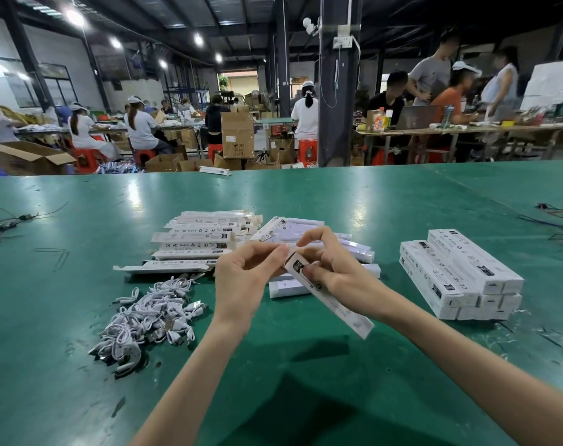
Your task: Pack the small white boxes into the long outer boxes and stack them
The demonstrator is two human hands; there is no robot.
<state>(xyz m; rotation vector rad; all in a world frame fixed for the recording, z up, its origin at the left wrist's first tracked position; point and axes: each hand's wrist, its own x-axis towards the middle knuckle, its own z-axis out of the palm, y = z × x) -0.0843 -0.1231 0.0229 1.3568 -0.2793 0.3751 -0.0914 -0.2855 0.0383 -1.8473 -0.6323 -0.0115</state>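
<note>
A long white outer box (336, 306) slants above the green table (338, 375), its printed end up between my hands. My right hand (333, 268) grips its upper end, thumb on the printed face. My left hand (243, 278) has curled fingers that pinch at the box's end flap. Flat, unfilled outer boxes (193, 244) lie in a pile behind my left hand. Plain small white boxes (309, 233) lie heaped behind my right hand. A stack of packed outer boxes (460, 278) stands to the right.
A heap of white coiled cables (148, 320) lies left of my left forearm. Loose dark wires lie at the left edge (10, 220) and right edge (560, 220) of the table. Beyond the table, several people sit at benches among cardboard cartons (236, 135).
</note>
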